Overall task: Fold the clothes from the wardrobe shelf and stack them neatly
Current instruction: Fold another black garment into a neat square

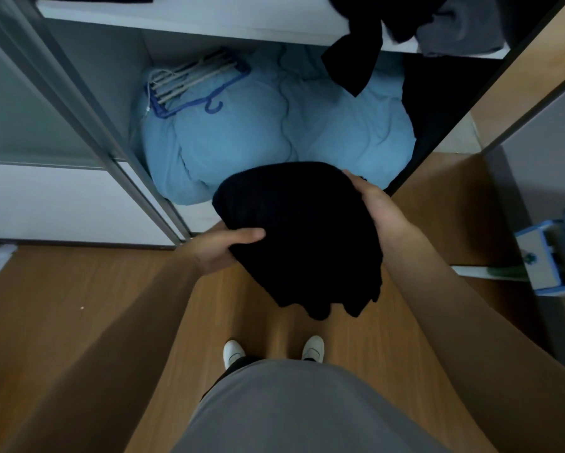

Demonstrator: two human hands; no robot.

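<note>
The bundled black garment (300,237) sits between the hands, the left hand (222,248) gripping its left edge with thumb on top, the right hand (377,207) holding its right edge, its long axis running away from the wrists, neither hand nearer

Item one: a black garment (300,237), folded into a rounded bundle, is held in the air before the open wardrobe. The left hand (222,246) pinches its left edge and the right hand (377,207) grips its right side, and its loose lower edge hangs in folds. Item two: at the right end of the white wardrobe shelf (189,18) lie a crumpled grey garment (461,27) and a dark cloth (353,63), one end drooping over the shelf's front edge.
</note>
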